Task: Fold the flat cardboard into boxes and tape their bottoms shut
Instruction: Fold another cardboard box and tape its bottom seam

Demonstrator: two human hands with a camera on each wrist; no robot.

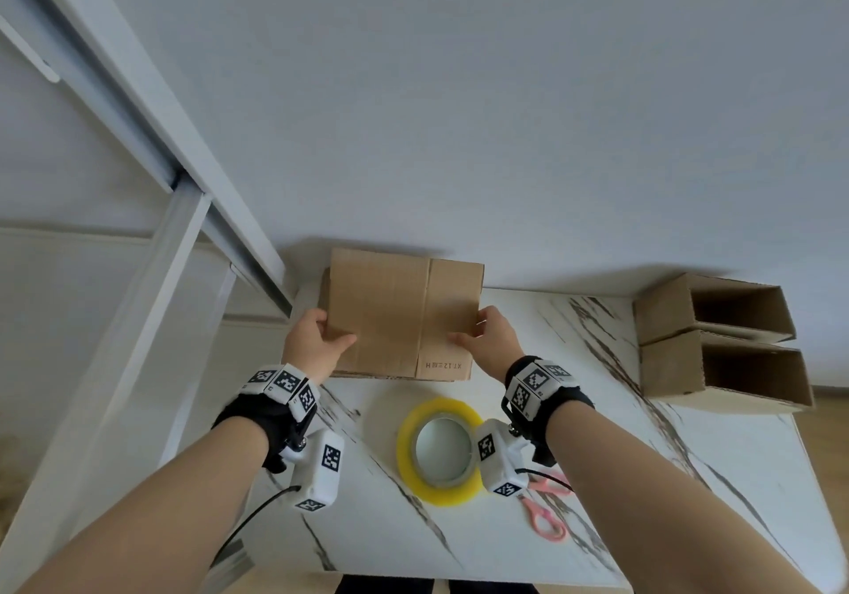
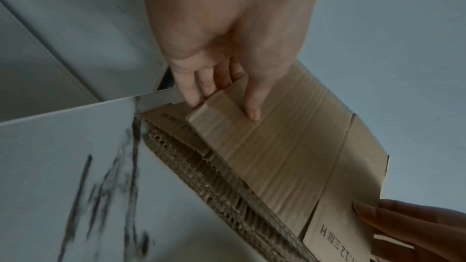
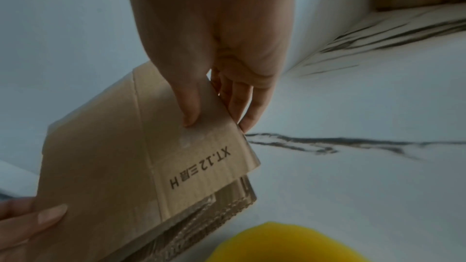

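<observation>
1. At the far left of the table (image 1: 597, 492), close to the wall, the left hand (image 1: 317, 336) pinches the left edge of the top flat cardboard sheet (image 1: 395, 313). The left wrist view shows the thumb lying on the upper face and the fingers (image 2: 191, 93) tucked under the edge, so the hand is clamped on the sheet.
2. The sheet is raised at its far end, with its near edge low over the stack of flat cardboard (image 2: 227, 186), whose corrugated edges show beneath it. The lift looks meant to peel one blank off the pile.
3. The right hand (image 1: 491, 336) grips the sheet's right edge the same way: thumb on top above the printed flap, fingers (image 3: 252, 105) curled underneath. Holding both edges likely keeps the blank level and ready to be pushed open into a tube.
4. Near the person, between the forearms, lies the yellow tape roll (image 1: 441, 451), with pink scissors (image 1: 546, 515) just right of it; both lie within easy reach, probably for sealing the bottom.
5. At the far right, two folded boxes (image 1: 716, 340) lie on their sides, one against the other with open mouths facing right, out of the working space.
</observation>
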